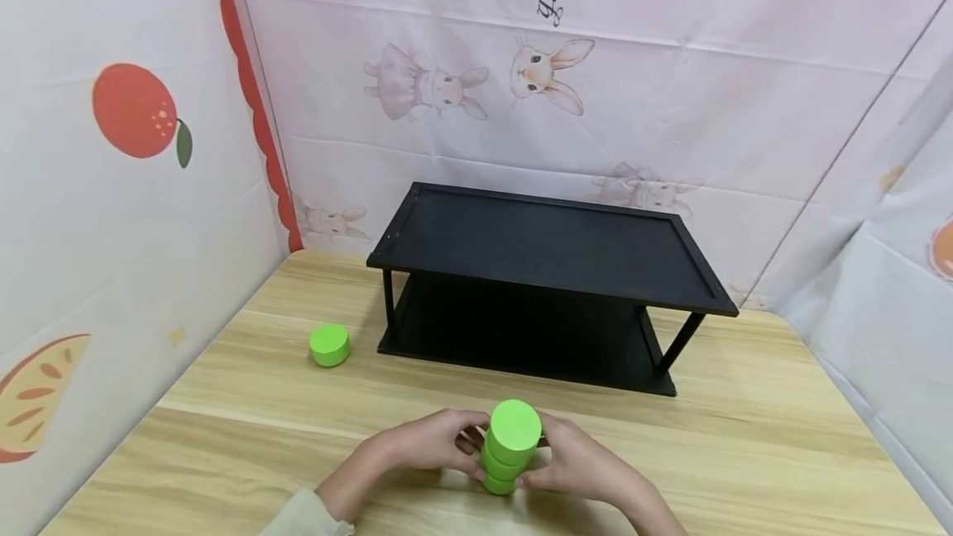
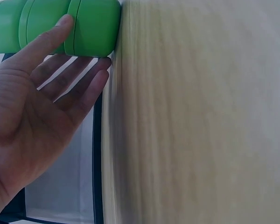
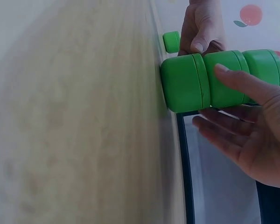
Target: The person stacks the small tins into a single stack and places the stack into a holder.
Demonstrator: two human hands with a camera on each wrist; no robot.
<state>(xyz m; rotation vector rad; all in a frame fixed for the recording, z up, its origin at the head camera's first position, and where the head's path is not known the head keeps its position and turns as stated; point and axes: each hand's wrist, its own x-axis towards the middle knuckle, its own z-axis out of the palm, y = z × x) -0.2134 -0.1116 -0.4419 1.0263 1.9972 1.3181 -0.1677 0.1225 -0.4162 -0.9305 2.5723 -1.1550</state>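
Three green round lidded tubs (image 1: 514,428) stand stacked upright on the wooden table near its front. My left hand (image 1: 441,441) holds the stack from the left, its thumb on the near side and its fingers behind. On the opposite side my right hand (image 1: 577,460) grips the same stack. In the left wrist view, the left thumb lies near the seam of the lowest tub (image 2: 95,28). The right wrist view has the right thumb on the middle tub (image 3: 226,86), with fingers round the far side. A single, shorter green round piece (image 1: 330,345) sits apart at the left.
A black two-tier rack (image 1: 551,246) stands behind the hands, its lower shelf (image 1: 514,329) close to the table surface. Printed cloth walls (image 1: 462,139) border the back and sides. The wooden table (image 1: 759,437) extends to the right of the hands.
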